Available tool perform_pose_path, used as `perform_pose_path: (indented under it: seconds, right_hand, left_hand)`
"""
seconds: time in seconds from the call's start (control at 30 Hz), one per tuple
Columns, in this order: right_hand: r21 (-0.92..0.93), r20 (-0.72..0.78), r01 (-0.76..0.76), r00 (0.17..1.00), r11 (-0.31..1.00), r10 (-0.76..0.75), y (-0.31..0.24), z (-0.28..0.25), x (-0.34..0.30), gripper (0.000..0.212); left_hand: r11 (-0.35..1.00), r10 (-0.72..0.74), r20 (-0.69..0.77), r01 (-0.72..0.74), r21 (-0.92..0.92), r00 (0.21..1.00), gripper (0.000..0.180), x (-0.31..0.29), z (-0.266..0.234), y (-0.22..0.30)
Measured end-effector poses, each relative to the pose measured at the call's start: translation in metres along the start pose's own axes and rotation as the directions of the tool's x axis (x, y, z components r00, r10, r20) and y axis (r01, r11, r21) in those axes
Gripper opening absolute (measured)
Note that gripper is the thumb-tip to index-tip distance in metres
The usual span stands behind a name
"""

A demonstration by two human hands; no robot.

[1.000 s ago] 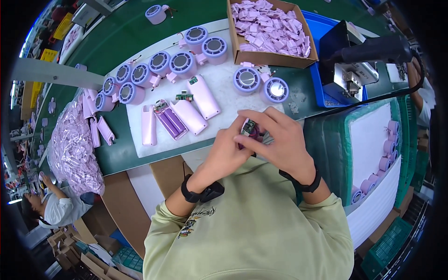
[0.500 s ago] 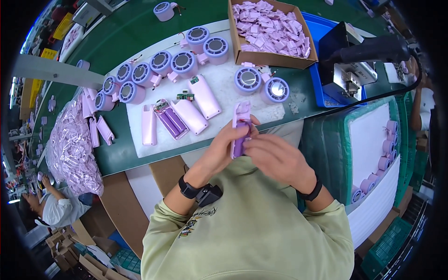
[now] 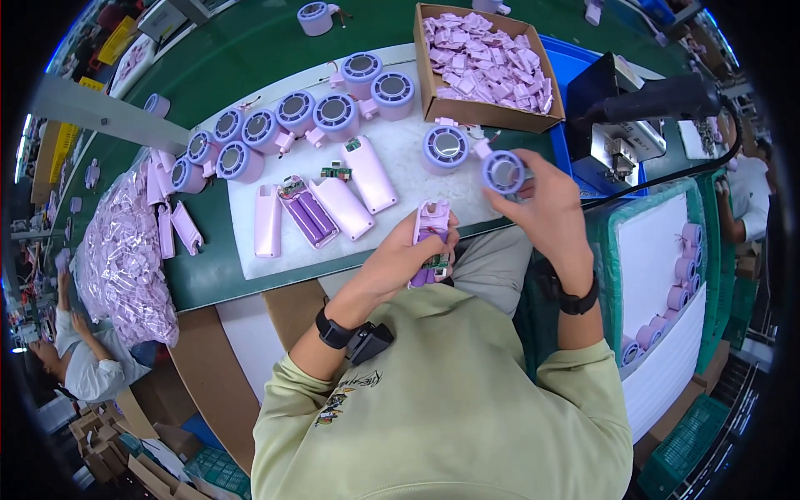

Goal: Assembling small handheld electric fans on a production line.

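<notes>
My left hand point(image 3: 398, 260) is closed around an open pink handle shell point(image 3: 432, 218), with wires and a small green circuit board point(image 3: 437, 263) showing by the thumb. My right hand point(image 3: 550, 208) reaches to the mat's right side, its thumb and fingers round the rim of a lilac fan head point(image 3: 503, 173). Just left of that stands another fan head point(image 3: 446, 147). On the white mat lie pink handle shells point(image 3: 368, 177), one open shell with two purple battery cells point(image 3: 313, 215), and a loose green board point(image 3: 335, 172).
More fan heads point(image 3: 295, 112) stand in rows along the back of the white mat point(image 3: 242, 218). A cardboard box point(image 3: 492, 117) of small pink parts sits in a blue tray point(image 3: 560, 154), beside a black-handled device point(image 3: 658, 98). A bulging plastic bag point(image 3: 125, 258) lies at the left.
My right hand has left the handle shell and moved up and right onto the fan head. A green board now shows in the shell. My left hand keeps its hold.
</notes>
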State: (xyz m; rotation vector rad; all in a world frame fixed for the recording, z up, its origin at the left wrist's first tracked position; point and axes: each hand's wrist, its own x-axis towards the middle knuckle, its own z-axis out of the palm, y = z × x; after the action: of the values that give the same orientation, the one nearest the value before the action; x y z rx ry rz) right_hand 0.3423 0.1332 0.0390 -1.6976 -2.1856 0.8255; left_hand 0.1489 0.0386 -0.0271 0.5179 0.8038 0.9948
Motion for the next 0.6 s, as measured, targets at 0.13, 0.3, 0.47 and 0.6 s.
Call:
perform_pose_path:
  seconds: [0.13, 0.3, 0.47, 0.6]
  right_hand:
    - [0.202, -0.188, 0.245, 0.96, 0.948, -0.208, 0.007, -0.016, -0.017, 0.05]
    - [-0.053, -0.006, 0.633, 0.773, 0.772, -0.634, -0.02, -0.036, -0.019, 0.062]
    - [-0.166, 0.19, 0.699, 0.715, 0.696, -0.673, -0.034, -0.032, -0.014, 0.068]
    - [-0.216, 0.115, 0.723, 0.686, 0.656, -0.718, -0.049, -0.017, -0.013, 0.066]
  left_hand:
    - [0.972, -0.15, 0.162, 0.176, -0.158, 0.975, 0.021, 0.004, 0.006, 0.014]
    - [0.962, -0.246, 0.366, 0.271, -0.02, 0.897, 0.025, 0.007, 0.006, 0.028]
    - [0.964, -0.178, 0.379, 0.083, 0.254, 0.908, 0.034, -0.005, 0.004, 0.031]
    - [0.981, -0.142, 0.389, 0.077, 0.178, 0.91, 0.036, -0.019, -0.001, 0.03]
